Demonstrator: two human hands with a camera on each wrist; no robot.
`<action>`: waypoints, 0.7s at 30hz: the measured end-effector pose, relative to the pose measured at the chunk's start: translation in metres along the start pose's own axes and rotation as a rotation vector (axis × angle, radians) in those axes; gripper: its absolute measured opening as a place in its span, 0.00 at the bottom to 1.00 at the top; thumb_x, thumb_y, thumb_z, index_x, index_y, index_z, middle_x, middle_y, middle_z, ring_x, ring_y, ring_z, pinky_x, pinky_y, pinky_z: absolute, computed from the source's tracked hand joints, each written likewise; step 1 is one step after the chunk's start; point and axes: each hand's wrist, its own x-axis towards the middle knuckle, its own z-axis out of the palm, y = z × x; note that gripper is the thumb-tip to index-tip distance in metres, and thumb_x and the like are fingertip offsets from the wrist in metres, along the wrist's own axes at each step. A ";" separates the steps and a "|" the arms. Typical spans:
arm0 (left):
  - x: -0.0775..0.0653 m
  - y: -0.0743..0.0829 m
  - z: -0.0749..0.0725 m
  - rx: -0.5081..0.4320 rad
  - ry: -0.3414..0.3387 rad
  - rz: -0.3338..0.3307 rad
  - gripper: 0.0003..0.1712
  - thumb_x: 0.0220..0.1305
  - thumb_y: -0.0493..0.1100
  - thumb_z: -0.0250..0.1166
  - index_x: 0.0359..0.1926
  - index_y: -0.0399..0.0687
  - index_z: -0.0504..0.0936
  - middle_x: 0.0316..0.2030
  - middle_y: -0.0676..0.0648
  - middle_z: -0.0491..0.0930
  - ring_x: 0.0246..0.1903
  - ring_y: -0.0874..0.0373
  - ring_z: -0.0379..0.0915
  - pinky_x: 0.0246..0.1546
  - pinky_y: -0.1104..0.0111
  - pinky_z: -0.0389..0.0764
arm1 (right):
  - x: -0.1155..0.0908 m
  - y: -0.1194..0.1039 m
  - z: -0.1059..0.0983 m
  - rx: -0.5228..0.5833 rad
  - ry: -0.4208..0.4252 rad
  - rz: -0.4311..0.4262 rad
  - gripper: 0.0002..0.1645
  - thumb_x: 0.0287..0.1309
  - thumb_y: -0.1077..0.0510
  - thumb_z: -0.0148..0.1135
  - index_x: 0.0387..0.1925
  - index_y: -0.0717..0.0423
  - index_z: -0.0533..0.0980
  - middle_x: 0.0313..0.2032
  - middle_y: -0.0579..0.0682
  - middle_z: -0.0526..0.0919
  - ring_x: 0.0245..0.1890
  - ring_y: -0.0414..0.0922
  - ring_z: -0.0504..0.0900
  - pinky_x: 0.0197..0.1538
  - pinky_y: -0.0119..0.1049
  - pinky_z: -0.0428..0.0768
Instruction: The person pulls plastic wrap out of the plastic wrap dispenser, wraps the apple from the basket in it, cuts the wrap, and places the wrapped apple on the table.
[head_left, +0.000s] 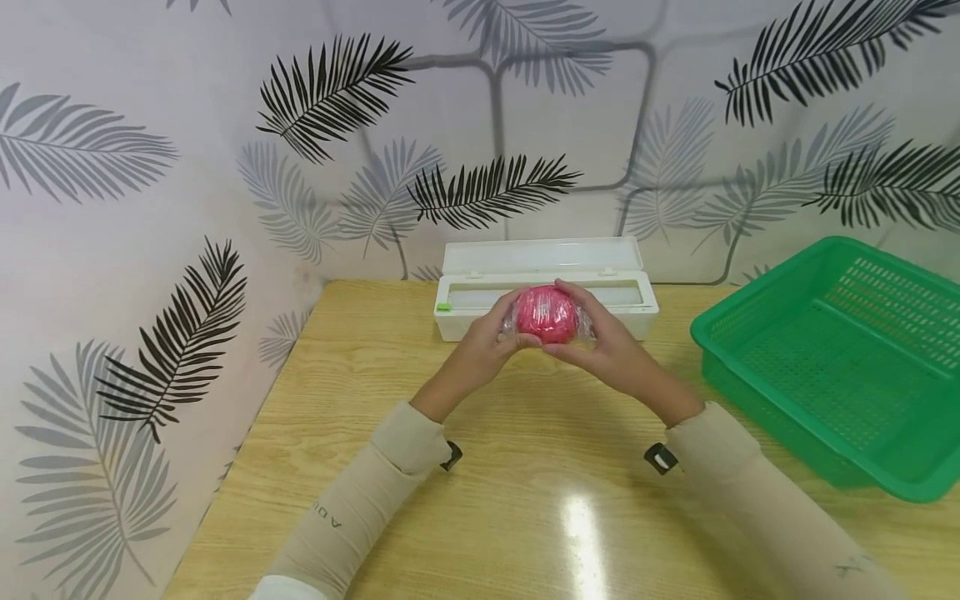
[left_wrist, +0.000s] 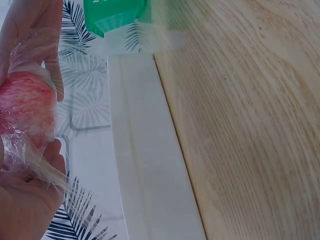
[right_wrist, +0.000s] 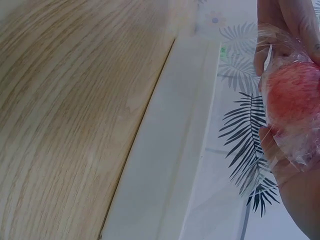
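Note:
A round red fruit point(head_left: 547, 314), its skin streaked like an apple's, is held up in front of the white box. Clear plastic film point(left_wrist: 25, 150) surrounds it, bunched and crinkled at both sides. My left hand point(head_left: 483, 340) grips it from the left, fingers behind and thumb in front. From the right my right hand point(head_left: 609, 350) grips it the same way, the two thumb tips close together below the fruit. In the right wrist view the film point(right_wrist: 300, 147) stretches over the fruit and against the fingers.
Behind the hands a long white film dispenser box point(head_left: 456, 325) stands with its lid point(head_left: 540, 255) raised and a green tab point(head_left: 444, 307) at its left end. A green plastic basket point(head_left: 780, 417) sits on the wooden table point(head_left: 510, 517) at the right. A leaf-patterned wall rises behind.

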 end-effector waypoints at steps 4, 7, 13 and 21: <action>-0.001 -0.002 -0.001 0.003 -0.010 0.007 0.40 0.52 0.57 0.58 0.64 0.65 0.51 0.58 0.56 0.63 0.57 0.64 0.58 0.54 0.66 0.65 | 0.004 0.000 0.001 -0.020 0.038 -0.057 0.43 0.43 0.61 0.68 0.61 0.57 0.59 0.58 0.53 0.64 0.55 0.47 0.66 0.47 0.37 0.74; -0.001 -0.004 -0.003 0.045 -0.006 0.029 0.45 0.50 0.57 0.60 0.66 0.67 0.45 0.63 0.57 0.55 0.61 0.64 0.50 0.58 0.62 0.59 | 0.005 -0.001 0.000 -0.014 0.076 -0.052 0.42 0.41 0.61 0.70 0.60 0.57 0.61 0.57 0.52 0.66 0.52 0.47 0.70 0.43 0.34 0.76; 0.000 -0.003 -0.004 0.225 0.031 0.219 0.59 0.39 0.56 0.69 0.67 0.60 0.41 0.66 0.55 0.43 0.64 0.61 0.37 0.61 0.62 0.53 | 0.007 0.005 -0.001 -0.040 0.140 0.009 0.42 0.39 0.55 0.71 0.59 0.50 0.64 0.55 0.48 0.69 0.46 0.46 0.74 0.40 0.37 0.78; 0.005 0.000 -0.002 0.530 0.130 0.418 0.50 0.44 0.49 0.70 0.64 0.51 0.49 0.66 0.45 0.43 0.64 0.53 0.42 0.60 0.67 0.55 | 0.018 0.020 -0.002 -0.115 0.167 0.115 0.42 0.36 0.38 0.68 0.57 0.32 0.64 0.53 0.43 0.71 0.46 0.44 0.73 0.40 0.39 0.78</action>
